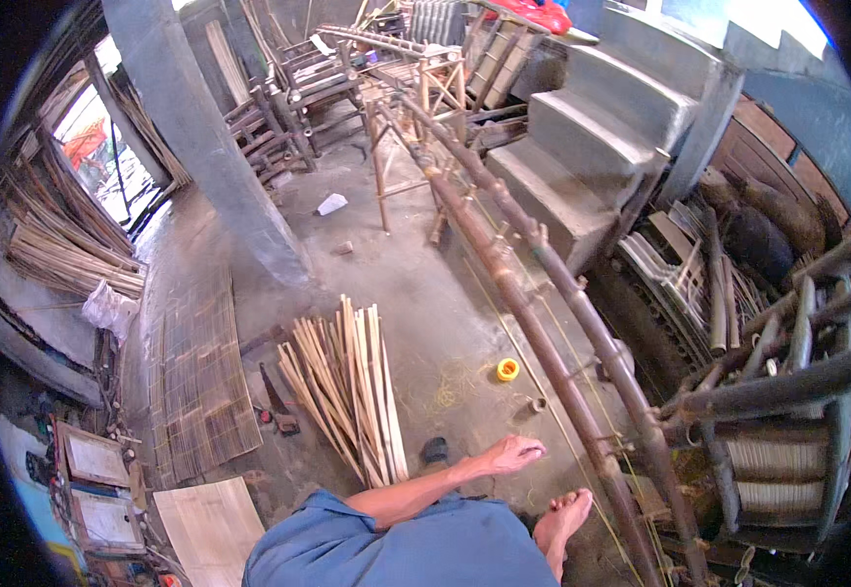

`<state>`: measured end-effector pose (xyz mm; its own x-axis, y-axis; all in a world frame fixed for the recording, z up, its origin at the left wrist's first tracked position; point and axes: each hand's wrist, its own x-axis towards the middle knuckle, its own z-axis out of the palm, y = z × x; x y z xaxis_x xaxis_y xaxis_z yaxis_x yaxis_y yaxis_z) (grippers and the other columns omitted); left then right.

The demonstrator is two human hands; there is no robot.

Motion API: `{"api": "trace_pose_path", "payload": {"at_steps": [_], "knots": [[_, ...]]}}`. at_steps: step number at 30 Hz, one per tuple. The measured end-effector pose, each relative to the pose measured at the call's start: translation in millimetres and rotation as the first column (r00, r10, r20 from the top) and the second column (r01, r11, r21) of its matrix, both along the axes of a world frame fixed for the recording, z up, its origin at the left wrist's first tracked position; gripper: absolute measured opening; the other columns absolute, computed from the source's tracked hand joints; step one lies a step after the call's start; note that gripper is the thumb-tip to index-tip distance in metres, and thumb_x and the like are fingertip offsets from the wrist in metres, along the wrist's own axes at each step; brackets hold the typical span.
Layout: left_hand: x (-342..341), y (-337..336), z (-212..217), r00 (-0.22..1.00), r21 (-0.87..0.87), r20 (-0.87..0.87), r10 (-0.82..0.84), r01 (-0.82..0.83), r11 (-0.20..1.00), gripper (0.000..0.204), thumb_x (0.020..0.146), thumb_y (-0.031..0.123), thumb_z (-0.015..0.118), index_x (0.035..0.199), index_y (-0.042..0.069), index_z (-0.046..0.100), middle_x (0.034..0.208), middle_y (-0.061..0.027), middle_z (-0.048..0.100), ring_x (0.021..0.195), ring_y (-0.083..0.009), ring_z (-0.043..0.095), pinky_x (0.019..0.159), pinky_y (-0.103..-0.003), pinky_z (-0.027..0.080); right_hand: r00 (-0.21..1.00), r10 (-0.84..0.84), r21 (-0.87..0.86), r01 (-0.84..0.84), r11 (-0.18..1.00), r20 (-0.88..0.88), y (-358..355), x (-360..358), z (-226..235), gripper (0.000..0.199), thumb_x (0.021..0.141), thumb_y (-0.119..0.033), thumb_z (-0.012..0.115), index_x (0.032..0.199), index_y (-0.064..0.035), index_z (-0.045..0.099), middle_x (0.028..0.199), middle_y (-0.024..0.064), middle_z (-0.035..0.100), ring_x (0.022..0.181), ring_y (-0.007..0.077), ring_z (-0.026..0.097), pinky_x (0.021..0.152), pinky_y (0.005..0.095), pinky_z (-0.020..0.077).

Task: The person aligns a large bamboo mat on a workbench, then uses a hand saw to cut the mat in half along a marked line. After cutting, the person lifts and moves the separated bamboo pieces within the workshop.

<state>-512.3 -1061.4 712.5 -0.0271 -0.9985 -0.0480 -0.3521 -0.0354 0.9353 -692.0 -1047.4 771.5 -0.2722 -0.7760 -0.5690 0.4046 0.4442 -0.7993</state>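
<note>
My left hand (508, 456) reaches across from the left with its fingers drawn together; anything between them is too small to make out. Lower and to the right, my right hand (564, 516) has its fingers curled close to a thin, long strip (552, 411). What it holds, if anything, does not show. Just beyond both hands runs a frame of two long brown bamboo poles (515, 293), tied across with yellowish strands. A small round yellow container (500, 373) stands on the floor past my left hand, near a short tube-like piece (539, 404).
A bundle of split bamboo sticks (342, 382) lies left of my hands, beside a dark tool (276, 399). Concrete stairs (592, 147) rise behind the poles. A leaning pillar (200, 127) stands far left; a bamboo chair-like frame (768, 401) stands at right.
</note>
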Motion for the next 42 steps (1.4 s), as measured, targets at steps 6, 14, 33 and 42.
{"api": "trace_pose_path", "payload": {"at_steps": [6,14,33,42], "knots": [[125.6,6.6,-14.9,0.924,0.079,-0.374,0.079,-0.053,0.995,0.027,0.097,0.025,0.055,0.111,0.006,0.068,0.086,-0.0069,0.069,0.083,-0.0159,0.065,0.076,-0.034,0.052,0.883,0.378,-0.12,-0.358,0.926,0.278,-22.5,195.9,31.8,0.017,0.101,-0.026,0.048,0.088,-0.0152,0.046,0.069,-0.0053,0.037,0.06,0.0075,0.035,0.054,0.0262,0.0328],[217.0,46.4,20.4,0.714,0.02,-0.7,-0.025,0.054,0.998,0.026,0.097,0.026,0.058,0.109,0.005,0.069,0.083,-0.0045,0.068,0.079,-0.0127,0.063,0.072,-0.031,0.052,0.75,0.512,-0.107,-0.519,0.848,0.419,-51.2,371.8,74.9,0.018,0.104,-0.03,0.048,0.097,-0.0142,0.052,0.071,-0.0034,0.042,0.063,0.0125,0.041,0.063,0.0309,0.0402],[637.4,-176.4,-2.4,0.878,0.051,-0.225,0.423,-0.423,0.905,0.025,0.099,0.023,0.058,0.1,0.001,0.071,0.08,-0.0041,0.068,0.072,-0.0104,0.062,0.064,-0.027,0.051,0.228,0.971,-0.208,-0.948,0.239,0.077,-214.2,646.4,62.1,0.033,0.107,-0.037,0.04,0.107,-0.0071,0.055,0.07,-0.0046,0.04,0.063,0.0074,0.039,0.058,0.0248,0.0363],[825.5,-303.0,1.5,0.861,-0.182,0.16,0.483,-0.455,0.872,0.02,0.097,0.019,0.055,0.094,0.004,0.068,0.075,-0.0103,0.068,0.068,-0.0209,0.067,0.062,-0.034,0.051,0.466,0.825,-0.335,-0.87,0.361,-0.32,-334.5,782.7,67.7,0.031,0.106,-0.031,0.047,0.101,-0.0058,0.064,0.066,-0.0082,0.04,0.059,0.002,0.035,0.052,0.0211,0.0316]]}}
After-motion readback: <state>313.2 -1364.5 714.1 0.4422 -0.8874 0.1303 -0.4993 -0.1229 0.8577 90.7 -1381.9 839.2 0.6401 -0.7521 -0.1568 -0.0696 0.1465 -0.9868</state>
